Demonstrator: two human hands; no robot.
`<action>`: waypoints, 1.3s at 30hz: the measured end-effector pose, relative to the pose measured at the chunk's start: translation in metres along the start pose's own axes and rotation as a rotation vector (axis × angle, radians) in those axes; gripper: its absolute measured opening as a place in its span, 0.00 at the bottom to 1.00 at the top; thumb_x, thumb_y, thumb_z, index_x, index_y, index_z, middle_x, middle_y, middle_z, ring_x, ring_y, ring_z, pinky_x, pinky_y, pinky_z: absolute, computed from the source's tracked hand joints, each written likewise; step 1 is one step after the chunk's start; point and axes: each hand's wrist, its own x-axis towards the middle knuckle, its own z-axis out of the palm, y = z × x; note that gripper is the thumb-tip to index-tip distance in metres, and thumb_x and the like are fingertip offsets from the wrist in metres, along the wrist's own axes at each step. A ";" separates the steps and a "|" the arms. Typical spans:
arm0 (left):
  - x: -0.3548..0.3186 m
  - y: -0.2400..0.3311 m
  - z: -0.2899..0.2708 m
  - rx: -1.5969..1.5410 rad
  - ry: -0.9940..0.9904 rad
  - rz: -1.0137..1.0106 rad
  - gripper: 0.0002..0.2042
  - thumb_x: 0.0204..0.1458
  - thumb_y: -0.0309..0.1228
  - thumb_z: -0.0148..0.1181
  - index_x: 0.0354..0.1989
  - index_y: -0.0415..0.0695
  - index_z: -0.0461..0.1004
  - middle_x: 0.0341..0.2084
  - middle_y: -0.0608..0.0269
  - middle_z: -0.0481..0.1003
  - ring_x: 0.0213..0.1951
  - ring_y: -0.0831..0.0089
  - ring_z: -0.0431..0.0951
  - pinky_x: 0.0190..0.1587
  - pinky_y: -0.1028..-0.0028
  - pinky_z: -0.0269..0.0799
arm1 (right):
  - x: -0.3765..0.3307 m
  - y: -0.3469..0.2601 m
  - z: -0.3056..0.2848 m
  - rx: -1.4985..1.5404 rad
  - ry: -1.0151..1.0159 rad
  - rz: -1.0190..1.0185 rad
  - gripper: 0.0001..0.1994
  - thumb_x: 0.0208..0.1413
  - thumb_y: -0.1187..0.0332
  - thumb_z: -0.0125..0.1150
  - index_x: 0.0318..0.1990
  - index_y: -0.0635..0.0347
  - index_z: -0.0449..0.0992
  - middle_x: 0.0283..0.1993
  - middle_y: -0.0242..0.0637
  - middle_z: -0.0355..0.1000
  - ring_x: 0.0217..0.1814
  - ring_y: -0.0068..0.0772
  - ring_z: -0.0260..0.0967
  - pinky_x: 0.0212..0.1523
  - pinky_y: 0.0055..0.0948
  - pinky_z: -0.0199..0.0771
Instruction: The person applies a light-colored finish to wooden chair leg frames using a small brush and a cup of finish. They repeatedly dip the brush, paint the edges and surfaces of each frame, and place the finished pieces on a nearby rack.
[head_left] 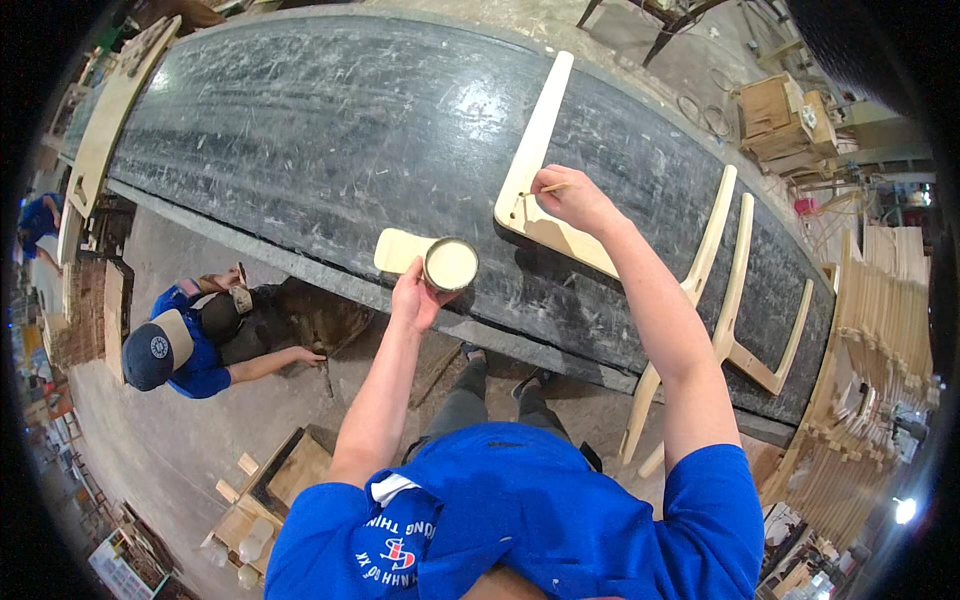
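Note:
My left hand (415, 298) is wrapped round a small round cup (460, 289) filled with a cream-coloured, glue-like substance (450, 263). Just behind the cup, a flat pale wooden piece with a rounded end (393, 248) lies near the table edge. In a pinch, my right hand (580, 205) holds a thin wooden stick (548, 188). The stick's tip is at the small dark holes in the corner of an L-shaped wooden frame part (543, 110). That part lies flat on the dark table (330, 120), its lower arm partly hidden by my right forearm.
Several more curved wooden frame parts (735, 280) lie on the table's right, some overhanging the near edge. A co-worker in a cap (165, 350) is low beside the table at left. Stacked wooden strips (890, 320) stand at right. A wooden box (775, 110) is beyond the table.

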 end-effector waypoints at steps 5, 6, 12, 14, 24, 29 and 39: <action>0.013 -0.010 0.030 0.049 0.033 0.068 0.21 0.62 0.42 0.33 0.56 0.44 0.60 0.51 0.58 0.67 0.51 0.62 0.69 0.48 0.53 0.70 | -0.031 -0.009 -0.018 0.273 0.235 0.134 0.05 0.51 0.71 0.58 0.31 0.62 0.71 0.25 0.36 0.71 0.27 0.26 0.68 0.30 0.25 0.68; 0.016 -0.014 0.037 0.069 0.042 0.088 0.20 0.62 0.42 0.33 0.56 0.43 0.60 0.51 0.58 0.67 0.51 0.62 0.70 0.48 0.53 0.70 | -0.041 -0.011 -0.021 0.379 0.292 0.180 0.06 0.51 0.70 0.58 0.31 0.62 0.71 0.23 0.35 0.70 0.26 0.22 0.68 0.29 0.23 0.68; 0.024 -0.065 0.094 0.120 -0.075 0.075 0.19 0.61 0.40 0.35 0.53 0.42 0.61 0.47 0.57 0.70 0.48 0.61 0.72 0.45 0.52 0.72 | -0.107 -0.017 -0.018 0.410 0.454 0.131 0.09 0.52 0.67 0.59 0.29 0.64 0.70 0.19 0.32 0.68 0.21 0.18 0.63 0.24 0.22 0.64; 0.021 -0.085 0.112 0.142 -0.101 0.070 0.19 0.61 0.40 0.35 0.54 0.42 0.61 0.48 0.57 0.69 0.48 0.61 0.72 0.46 0.52 0.71 | -0.131 -0.008 -0.018 0.363 0.463 0.187 0.09 0.52 0.67 0.59 0.29 0.64 0.70 0.20 0.34 0.69 0.20 0.18 0.62 0.23 0.21 0.63; 0.000 -0.162 0.153 0.028 -0.239 0.018 0.20 0.61 0.41 0.35 0.56 0.43 0.59 0.51 0.56 0.67 0.52 0.60 0.69 0.51 0.50 0.68 | -0.247 0.037 -0.041 1.451 0.674 0.430 0.05 0.54 0.69 0.57 0.33 0.59 0.69 0.27 0.37 0.71 0.27 0.27 0.70 0.31 0.26 0.73; 0.003 -0.190 0.178 0.033 -0.222 0.032 0.21 0.61 0.42 0.34 0.56 0.43 0.60 0.51 0.56 0.68 0.51 0.60 0.69 0.51 0.51 0.68 | -0.282 0.059 -0.031 1.616 0.747 0.486 0.03 0.53 0.72 0.55 0.35 0.58 0.70 0.29 0.36 0.71 0.31 0.29 0.71 0.35 0.31 0.74; 0.027 -0.220 0.181 0.008 -0.229 0.004 0.20 0.61 0.42 0.35 0.55 0.44 0.61 0.50 0.56 0.67 0.51 0.60 0.69 0.49 0.52 0.69 | -0.286 0.078 -0.057 1.436 0.870 0.482 0.08 0.57 0.64 0.54 0.30 0.58 0.66 0.28 0.38 0.71 0.28 0.28 0.71 0.28 0.27 0.73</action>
